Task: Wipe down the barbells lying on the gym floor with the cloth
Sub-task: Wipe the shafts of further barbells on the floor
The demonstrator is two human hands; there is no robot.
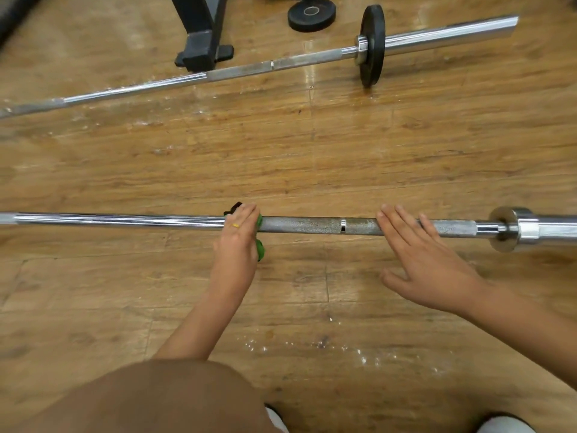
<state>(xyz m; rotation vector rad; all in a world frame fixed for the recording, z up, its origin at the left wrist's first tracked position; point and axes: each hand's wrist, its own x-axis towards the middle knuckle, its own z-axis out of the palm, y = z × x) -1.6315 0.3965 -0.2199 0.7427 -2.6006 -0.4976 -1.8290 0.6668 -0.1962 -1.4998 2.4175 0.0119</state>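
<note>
A steel barbell point(312, 225) lies across the wooden floor in front of me, its collar at the right. My left hand point(239, 242) lies over the bar near its middle and presses a green cloth point(259, 245) onto it; the cloth is mostly hidden under the hand. With straight fingers, my right hand point(427, 260) rests flat on the knurled part of the bar further right. A second barbell point(243, 70) lies farther away, slanted, with a black plate point(371, 45) on its right sleeve.
A loose black weight plate point(311, 14) lies flat at the top. The black foot of a rack or bench point(203, 48) stands just behind the far bar. My knee point(150, 398) fills the bottom left. White specks dot the wooden floor point(312, 151).
</note>
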